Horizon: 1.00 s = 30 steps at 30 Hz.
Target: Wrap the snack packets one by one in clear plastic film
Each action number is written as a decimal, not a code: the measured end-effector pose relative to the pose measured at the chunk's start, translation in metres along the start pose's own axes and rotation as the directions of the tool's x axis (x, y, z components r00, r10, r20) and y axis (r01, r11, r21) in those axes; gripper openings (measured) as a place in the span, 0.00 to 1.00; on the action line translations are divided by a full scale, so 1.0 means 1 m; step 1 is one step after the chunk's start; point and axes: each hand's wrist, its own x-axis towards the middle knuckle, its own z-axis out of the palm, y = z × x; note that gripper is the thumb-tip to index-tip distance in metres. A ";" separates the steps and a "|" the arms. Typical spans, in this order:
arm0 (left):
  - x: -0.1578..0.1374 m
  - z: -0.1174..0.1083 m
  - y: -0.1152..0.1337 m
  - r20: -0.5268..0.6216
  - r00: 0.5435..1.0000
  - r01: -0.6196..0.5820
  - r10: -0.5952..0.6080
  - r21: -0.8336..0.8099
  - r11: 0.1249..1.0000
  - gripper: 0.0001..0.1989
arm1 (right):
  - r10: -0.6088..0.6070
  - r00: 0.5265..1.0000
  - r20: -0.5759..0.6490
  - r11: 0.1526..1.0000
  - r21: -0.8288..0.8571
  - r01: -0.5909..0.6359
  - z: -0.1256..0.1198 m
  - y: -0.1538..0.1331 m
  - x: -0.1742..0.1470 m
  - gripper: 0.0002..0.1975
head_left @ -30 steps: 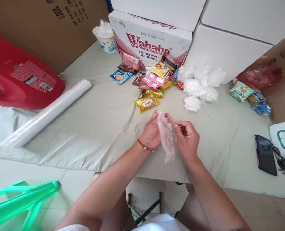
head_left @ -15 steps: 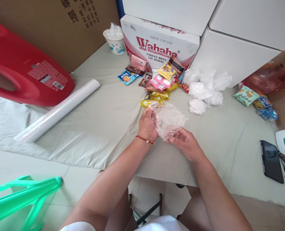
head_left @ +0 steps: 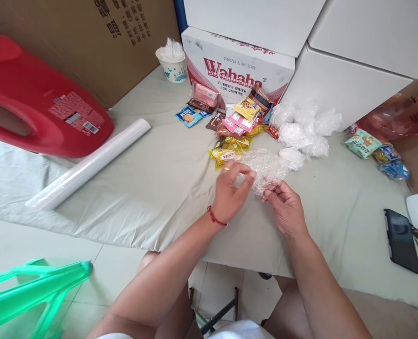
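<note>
R hand (head_left: 289, 209) is pinching film (head_left: 267, 161) by its near edge, prob. to steady it; L hand (head_left: 233, 190) is overlapping film's edge, can't tell if gripping.

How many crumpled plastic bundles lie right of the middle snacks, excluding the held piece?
6 distinguishable: back-left bundle, back-middle bundle, back-right bundle, centre-left bundle, centre-right bundle and front bundle, beyond the right hand. They overlap; more may be hidden.
</note>
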 end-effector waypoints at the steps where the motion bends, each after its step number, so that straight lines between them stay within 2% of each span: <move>1: -0.003 0.002 0.002 0.132 0.991 -0.002 0.005 -0.023 1.000 0.06 | -0.015 1.000 -0.007 1.000 -0.011 0.015 -0.001 0.001 0.000 0.13; 2: -0.005 0.004 0.003 0.225 0.974 0.025 -0.016 -0.041 0.999 0.07 | -0.028 1.000 -0.011 0.999 -0.024 0.028 -0.001 0.001 0.000 0.13; 4: -0.008 0.009 0.002 0.292 0.950 0.133 -0.108 -0.065 0.989 0.06 | -0.051 0.998 -0.020 0.996 -0.071 0.050 -0.004 0.001 0.001 0.12; 8: -0.006 0.008 -0.003 0.257 0.928 0.317 -0.268 -0.172 0.933 0.05 | -0.121 0.989 -0.087 0.967 -0.237 0.098 -0.010 0.001 -0.001 0.08; 11: -0.002 0.005 -0.006 0.200 0.930 0.361 -0.309 -0.330 0.872 0.07 | -0.157 0.973 -0.168 0.957 -0.269 0.108 -0.015 0.000 -0.002 0.07; 13: -0.001 0.004 -0.006 0.158 0.934 0.356 -0.319 -0.445 0.822 0.09 | -0.167 0.958 -0.232 0.968 -0.222 0.115 -0.019 -0.002 -0.001 0.06; 16: 0.001 0.004 -0.002 0.111 0.922 0.366 -0.372 -0.568 0.738 0.13 | -0.169 0.940 -0.297 0.986 -0.063 0.157 -0.025 -0.010 -0.001 0.04; 19: 0.006 0.001 0.000 0.022 0.899 0.364 -0.438 -0.593 0.718 0.15 | -0.078 0.954 -0.291 0.989 0.099 0.111 -0.035 -0.024 -0.002 0.09; 22: 0.013 -0.008 -0.006 -0.009 0.882 0.401 -0.472 -0.512 0.760 0.13 | 0.060 0.962 -0.266 0.988 0.156 -0.019 -0.049 -0.035 -0.002 0.16; 25: 0.019 -0.021 -0.017 0.026 0.886 0.448 -0.463 -0.308 0.839 0.08 | 0.139 0.957 -0.253 0.989 0.088 -0.120 -0.068 -0.036 -0.001 0.19; 28: 0.022 -0.032 -0.025 0.025 0.926 0.376 -0.377 0.009 0.926 0.06 | 0.082 0.949 -0.304 0.979 -0.154 -0.133 -0.089 -0.027 0.002 0.17; 30: 0.021 -0.036 -0.028 0.060 0.940 0.319 -0.336 0.196 0.927 0.05 | 0.022 0.951 -0.309 0.923 -0.359 -0.138 -0.102 -0.019 0.004 0.15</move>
